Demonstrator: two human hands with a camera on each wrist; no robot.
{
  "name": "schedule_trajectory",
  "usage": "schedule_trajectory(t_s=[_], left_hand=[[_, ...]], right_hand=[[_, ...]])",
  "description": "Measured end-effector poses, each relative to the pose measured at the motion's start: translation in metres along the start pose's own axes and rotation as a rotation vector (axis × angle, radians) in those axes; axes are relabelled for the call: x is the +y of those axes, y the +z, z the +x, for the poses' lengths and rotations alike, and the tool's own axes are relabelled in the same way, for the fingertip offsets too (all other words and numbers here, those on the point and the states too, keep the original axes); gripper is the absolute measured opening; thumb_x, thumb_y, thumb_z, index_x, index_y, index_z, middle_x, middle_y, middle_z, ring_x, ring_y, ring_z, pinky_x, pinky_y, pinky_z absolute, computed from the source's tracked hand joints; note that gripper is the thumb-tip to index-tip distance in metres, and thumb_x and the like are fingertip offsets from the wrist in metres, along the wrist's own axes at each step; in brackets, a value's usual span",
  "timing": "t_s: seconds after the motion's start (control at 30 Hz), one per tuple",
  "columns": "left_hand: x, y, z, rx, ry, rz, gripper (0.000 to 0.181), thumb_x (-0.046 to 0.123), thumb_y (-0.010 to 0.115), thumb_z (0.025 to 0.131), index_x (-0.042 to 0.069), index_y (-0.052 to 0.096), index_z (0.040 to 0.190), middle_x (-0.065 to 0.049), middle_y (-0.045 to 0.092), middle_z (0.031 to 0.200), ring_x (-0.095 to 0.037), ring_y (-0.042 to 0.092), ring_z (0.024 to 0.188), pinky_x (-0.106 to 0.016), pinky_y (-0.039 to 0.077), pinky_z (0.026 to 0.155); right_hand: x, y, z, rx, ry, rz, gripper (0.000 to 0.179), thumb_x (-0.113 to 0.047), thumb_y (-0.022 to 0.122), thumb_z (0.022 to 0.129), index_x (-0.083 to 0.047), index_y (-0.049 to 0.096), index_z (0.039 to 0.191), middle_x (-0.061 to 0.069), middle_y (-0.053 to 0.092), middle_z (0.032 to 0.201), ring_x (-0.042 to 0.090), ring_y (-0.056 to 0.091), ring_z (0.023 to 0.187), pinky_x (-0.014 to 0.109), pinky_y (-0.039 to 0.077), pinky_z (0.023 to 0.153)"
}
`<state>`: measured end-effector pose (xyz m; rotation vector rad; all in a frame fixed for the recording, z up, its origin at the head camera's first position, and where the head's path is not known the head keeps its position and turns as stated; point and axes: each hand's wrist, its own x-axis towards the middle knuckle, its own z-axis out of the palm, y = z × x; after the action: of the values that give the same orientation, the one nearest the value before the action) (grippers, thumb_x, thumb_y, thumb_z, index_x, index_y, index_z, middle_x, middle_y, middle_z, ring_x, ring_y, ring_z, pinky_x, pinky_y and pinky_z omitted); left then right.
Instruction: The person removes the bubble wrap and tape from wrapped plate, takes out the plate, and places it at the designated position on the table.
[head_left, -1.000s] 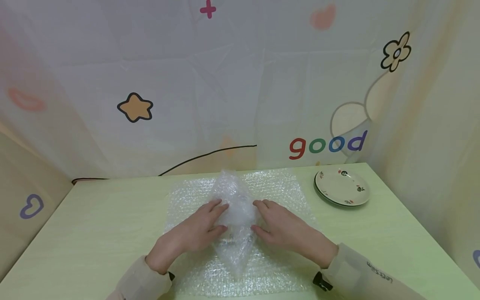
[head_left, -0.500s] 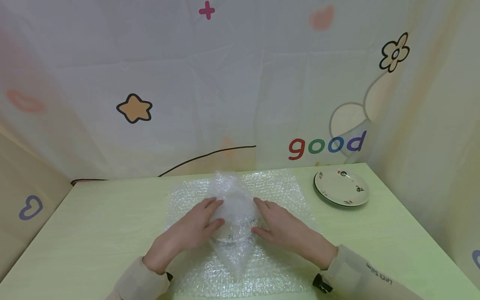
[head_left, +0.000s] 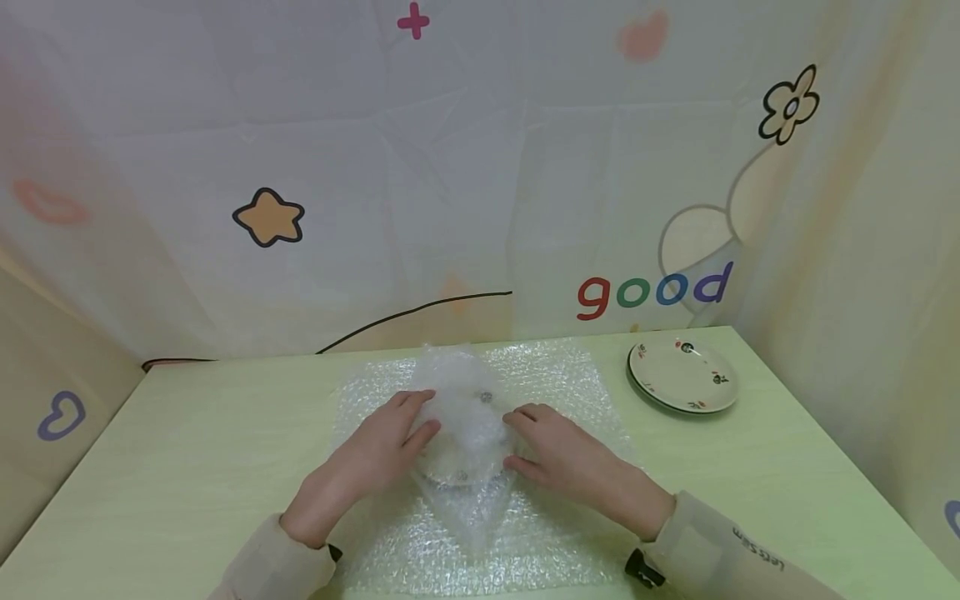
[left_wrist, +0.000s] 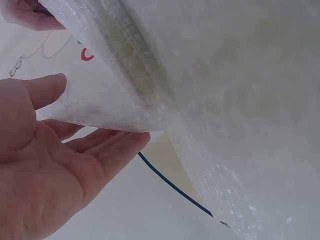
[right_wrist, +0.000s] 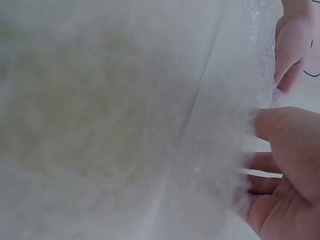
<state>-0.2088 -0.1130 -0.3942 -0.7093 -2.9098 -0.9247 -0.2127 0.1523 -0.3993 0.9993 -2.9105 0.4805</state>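
Note:
A patterned plate (head_left: 459,478) lies in the middle of a bubble wrap sheet (head_left: 555,542), seen hazily through clear wrap folded in over it. My left hand (head_left: 378,446) is at the plate's left side with its thumb apart from its fingers. In the left wrist view, those straight fingers (left_wrist: 117,145) touch the edge of the wrap. On the right side, my right hand (head_left: 566,454) has its loosely bent fingertips against the folded wrap. The right wrist view is blurred, and the wrap (right_wrist: 165,125) partly hides these fingertips.
Two or more stacked plates (head_left: 684,377) with small flower prints stand at the back right of the pale green table (head_left: 217,450). Behind the table hangs a printed curtain (head_left: 420,208), with more curtain at both sides.
My left hand has drawn back to the left, and the gap between the hands has widened. The folded wrap has spread, showing more of the plate. The right hand has barely moved.

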Motion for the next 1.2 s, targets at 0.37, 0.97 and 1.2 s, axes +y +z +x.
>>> schedule_trajectory(t_s=[0.37,0.97,1.2], left_hand=[[-0.004,0.001,0.0,0.111,0.084,0.061,0.053,0.012,0.06,0.105,-0.01,0.04,0.15,-0.029,0.055,0.136,-0.041,0.059,0.12,-0.053,0.048,0.102],[-0.011,-0.007,-0.001,0.346,0.08,0.112,0.05,0.002,0.071,0.096,-0.006,0.049,0.141,-0.022,0.07,0.099,-0.039,0.069,0.095,-0.051,0.056,0.085],[-0.015,-0.012,-0.002,0.381,0.037,0.119,0.049,-0.002,0.07,0.095,-0.009,0.047,0.139,-0.021,0.069,0.088,-0.035,0.069,0.081,-0.047,0.057,0.07]], right_hand=[[0.001,0.003,-0.002,0.011,-0.12,-0.054,0.053,-0.015,0.078,0.094,0.003,0.058,0.14,0.019,0.051,0.15,0.034,0.05,0.136,0.046,0.045,0.108],[0.002,0.005,-0.004,-0.023,-0.228,-0.133,0.05,-0.01,0.072,0.097,0.006,0.056,0.142,0.02,0.052,0.15,0.033,0.048,0.139,0.045,0.044,0.109],[0.002,0.005,-0.004,-0.031,-0.233,-0.15,0.049,-0.01,0.071,0.098,0.006,0.056,0.142,0.02,0.051,0.151,0.033,0.046,0.141,0.045,0.043,0.11]])
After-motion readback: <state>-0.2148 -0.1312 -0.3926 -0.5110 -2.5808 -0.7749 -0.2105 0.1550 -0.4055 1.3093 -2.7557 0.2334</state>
